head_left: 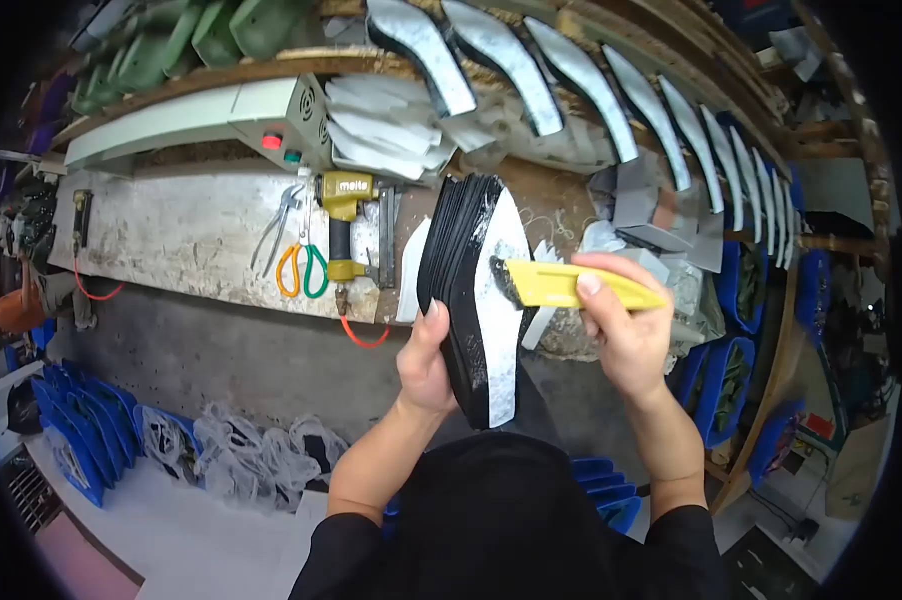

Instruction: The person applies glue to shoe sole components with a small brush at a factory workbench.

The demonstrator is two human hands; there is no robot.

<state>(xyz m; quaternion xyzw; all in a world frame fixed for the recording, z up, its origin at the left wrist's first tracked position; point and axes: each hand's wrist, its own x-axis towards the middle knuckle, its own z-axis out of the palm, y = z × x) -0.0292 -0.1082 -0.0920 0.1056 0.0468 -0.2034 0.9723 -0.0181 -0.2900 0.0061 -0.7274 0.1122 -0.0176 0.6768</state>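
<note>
My left hand (pixel 427 362) is wrapped round a thick stack of black insoles (pixel 453 262), held upright on edge in front of my body. The face turned toward the right is a white sole-shaped surface (pixel 501 345) with grey smudges and black along its edge. In my right hand (pixel 631 335) is a yellow-handled brush (pixel 556 284), gripped between thumb and fingers. Its dark bristles touch the upper part of the white surface. The fingers of my left hand behind the stack are hidden.
On the bench (pixel 171 215) lie pliers (pixel 279 220), scissors (pixel 304 265) and a yellow air stapler (pixel 346 210) with a red hose. White-faced sole pieces (pixel 516 75) line the shelf above. Blue bins (pixel 726 385) stand right; blue pieces and plastic bags (pixel 246 450) lie lower left.
</note>
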